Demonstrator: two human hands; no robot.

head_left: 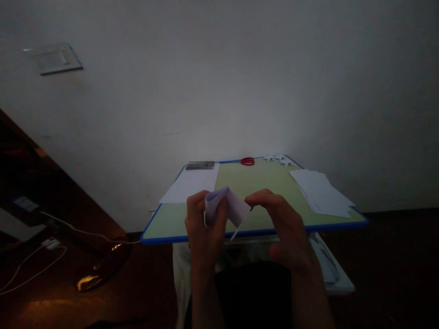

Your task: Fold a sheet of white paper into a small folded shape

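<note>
A small piece of white paper (pixel 239 210), folded and bent so its top edge curls into a loop, is held up over the table's near edge. My left hand (pixel 205 237) grips it, with the thumb pressed on the near face and the fingers behind. At the paper's right edge is my right hand (pixel 286 230), fingers stretched toward it and thumb well apart. Its fingertips reach the paper's edge or come very close; I cannot tell whether they touch. A thin strip or flap of the paper hangs at the lower right.
The green table (pixel 255 183) has a blue rim and stands against a wall. A white sheet (pixel 195 185) lies left, below a blurred dark object (pixel 200 165). Red-handled scissors (pixel 247 161), paper scraps (pixel 279 158) and stacked sheets (pixel 320 192) lie farther right. White cables (pixel 85 233) run at left.
</note>
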